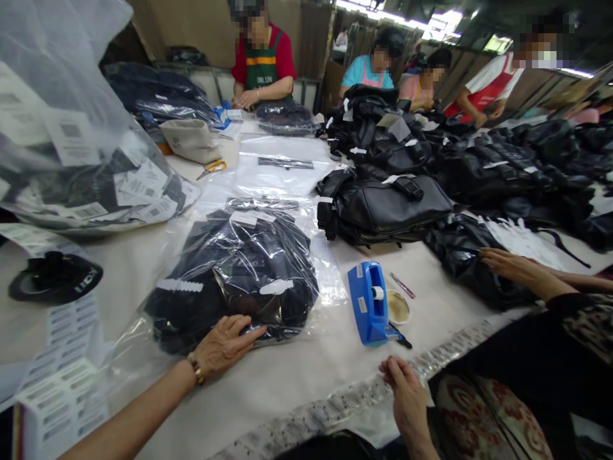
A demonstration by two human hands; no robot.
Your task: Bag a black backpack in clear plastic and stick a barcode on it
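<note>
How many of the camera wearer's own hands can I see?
2: the left hand touches the wrapped bag; the right hand is on the near side of the blue tape dispenser. Neither is hidden.

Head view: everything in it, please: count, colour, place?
Wrapped bags: several, dark, centre, back
Leathery bags: several, black, right
Flat bags: uncountable, clear, back centre
Tape dispenser: 1, blue, centre right
Slim tool: 1, pink, beside dispenser
Dish: 1, pale, beside dispenser
Pouch: 1, beige, back left
Scissors: 1, yellow-handled, beside pouch
Label sack: 1, clear, left
Label sheets: several, white, left
Lettered item: 1, black, left
Table: 1, white, beneath
Coworkers: several, variously clothed, back, right
Left hand: 1, bare, on wrapped bag
Right hand: 1, bare, near dispenser
</note>
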